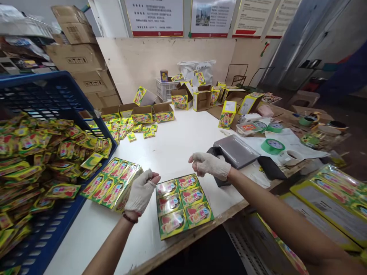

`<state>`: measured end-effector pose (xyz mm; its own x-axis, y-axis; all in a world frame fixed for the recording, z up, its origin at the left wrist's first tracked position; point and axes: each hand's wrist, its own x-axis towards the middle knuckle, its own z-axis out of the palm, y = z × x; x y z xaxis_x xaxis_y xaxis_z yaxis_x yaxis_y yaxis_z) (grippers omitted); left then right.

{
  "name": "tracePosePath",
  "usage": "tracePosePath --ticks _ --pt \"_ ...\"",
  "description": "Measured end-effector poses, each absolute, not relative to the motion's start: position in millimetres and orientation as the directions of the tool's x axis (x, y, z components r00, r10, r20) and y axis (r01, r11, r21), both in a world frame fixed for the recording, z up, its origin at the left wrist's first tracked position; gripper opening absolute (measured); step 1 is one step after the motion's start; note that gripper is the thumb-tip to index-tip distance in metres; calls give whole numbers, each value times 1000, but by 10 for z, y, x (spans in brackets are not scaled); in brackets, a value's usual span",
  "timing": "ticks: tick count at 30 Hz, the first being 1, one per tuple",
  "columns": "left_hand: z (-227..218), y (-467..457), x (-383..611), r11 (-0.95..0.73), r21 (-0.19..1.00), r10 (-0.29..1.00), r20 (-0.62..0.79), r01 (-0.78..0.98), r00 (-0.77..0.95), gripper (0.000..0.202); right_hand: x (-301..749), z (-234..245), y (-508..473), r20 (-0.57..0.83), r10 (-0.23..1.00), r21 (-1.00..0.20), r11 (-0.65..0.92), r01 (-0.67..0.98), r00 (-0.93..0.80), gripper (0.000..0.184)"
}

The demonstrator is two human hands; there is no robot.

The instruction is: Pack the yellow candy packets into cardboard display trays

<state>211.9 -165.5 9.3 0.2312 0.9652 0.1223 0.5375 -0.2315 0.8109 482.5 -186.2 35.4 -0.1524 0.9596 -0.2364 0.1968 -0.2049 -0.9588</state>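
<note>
My left hand (141, 193), in a white knit glove with bare fingertips, hovers between two wrapped blocks of candy boxes. Its fingers are drawn together in a pinch; what they hold, if anything, is too small to see. My right hand (211, 165), gloved alike, is over the table with its fingers curled together, their contents hidden. Below and between my hands lies one shiny block of boxes (185, 206), green and yellow with several panels facing up. A second, similar block (113, 183) sits left of my left hand. Behind my right hand is a black tool with a grey top plate (236, 150).
A blue crate (65, 229) full of small candy packs stands at left. Open display boxes (142, 114) and loose packs (126, 128) line the table's back. Green tape rolls (273, 146) lie at right. Stacked wrapped boxes (327, 202) stand by my right arm.
</note>
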Motion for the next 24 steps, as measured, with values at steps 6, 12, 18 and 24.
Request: tracePosePath --ticks 6,12,18,24 --pt "-389 -1472 2259 -201 682 976 77 704 204 21 4780 -107 -1618 -286 958 -858 -262 441 13 11" --pt "-525 -1709 2287 -253 546 966 95 799 240 27 4893 -402 -1775 -352 936 -849 -332 411 29 12" --pt "-427 -1774 2349 -450 326 893 166 831 418 18 4897 -408 -1900 -411 912 -839 -383 387 12 14" --pt "-370 -1901 2747 -809 110 587 118 577 801 28 4875 -402 -1928 -409 912 -844 -392 366 36 19"
